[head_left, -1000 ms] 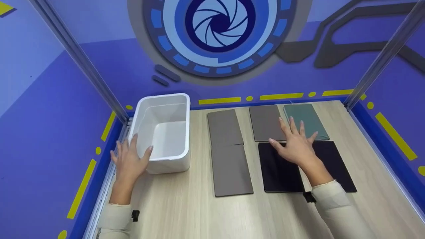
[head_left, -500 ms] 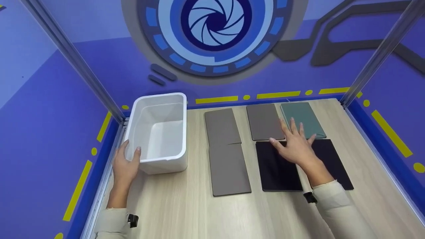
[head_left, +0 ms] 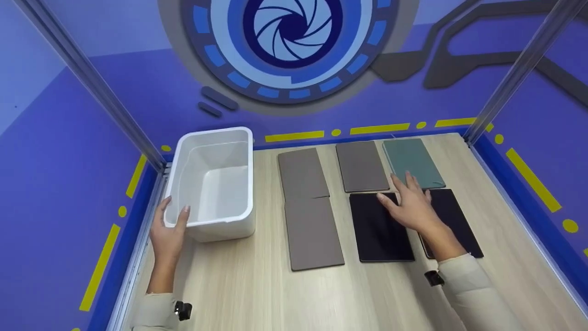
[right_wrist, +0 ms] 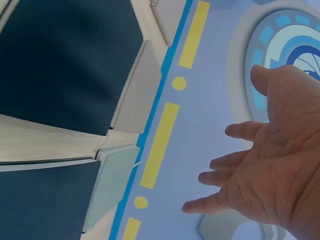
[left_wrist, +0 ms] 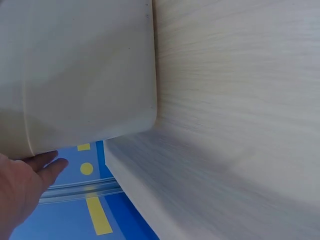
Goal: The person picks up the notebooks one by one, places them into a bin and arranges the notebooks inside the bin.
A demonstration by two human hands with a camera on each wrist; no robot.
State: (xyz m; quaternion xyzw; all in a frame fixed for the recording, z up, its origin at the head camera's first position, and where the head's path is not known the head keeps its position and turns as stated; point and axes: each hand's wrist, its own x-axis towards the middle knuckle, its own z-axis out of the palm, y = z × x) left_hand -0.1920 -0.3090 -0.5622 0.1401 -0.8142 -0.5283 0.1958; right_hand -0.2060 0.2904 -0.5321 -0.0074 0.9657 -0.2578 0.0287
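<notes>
My left hand point(head_left: 166, 241) holds the near left corner of a white plastic bin point(head_left: 250, 184), thumb over the front rim and fingers along the left side. In the left wrist view those fingertips lie against the bin's outer wall point(left_wrist: 85, 75); the thumb is hidden there. My right hand point(head_left: 412, 209) hovers with fingers extended over two black notebooks point(head_left: 379, 234), holding nothing. Beyond its fingertips lies a green notebook point(head_left: 413, 158), with a grey-brown notebook point(head_left: 361, 165) to its left. In the right wrist view the right palm point(right_wrist: 280, 165) shows apart from the notebooks.
Two more grey-brown notebooks point(head_left: 313, 234) lie end to end between the bin and the black ones, the far one point(head_left: 303, 174) overlapping the near one's edge. The pale wooden table point(head_left: 229, 285) is bordered by blue panels point(head_left: 312, 110) and metal posts point(head_left: 92, 82).
My left hand has narrowed from a spread over the bin's side to a hold on its corner. The right hand's fingers have drawn closer together. The head view has shifted slightly.
</notes>
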